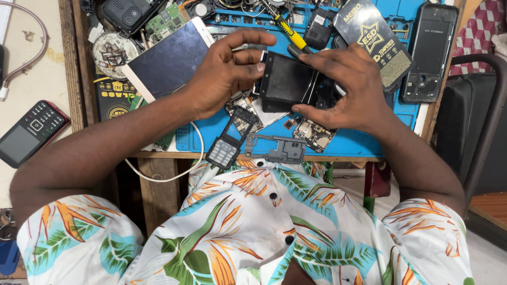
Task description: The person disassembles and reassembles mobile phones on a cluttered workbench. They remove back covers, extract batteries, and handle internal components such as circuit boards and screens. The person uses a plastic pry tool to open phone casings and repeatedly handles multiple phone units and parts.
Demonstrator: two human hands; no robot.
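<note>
Both hands close on a black phone [288,82] just above the blue mat [364,143] on the surface, the left hand [224,74] pinching its edge steady while the right hand [346,87] clamps the other end.

— What's the furniture like?
— A worn wooden bench [158,182] with a blue mat [364,143] on top. A dark metal chair [478,121] stands just right of it.
— And the floor?
— Pale floor [491,261] at lower right, evenly lit.
</note>
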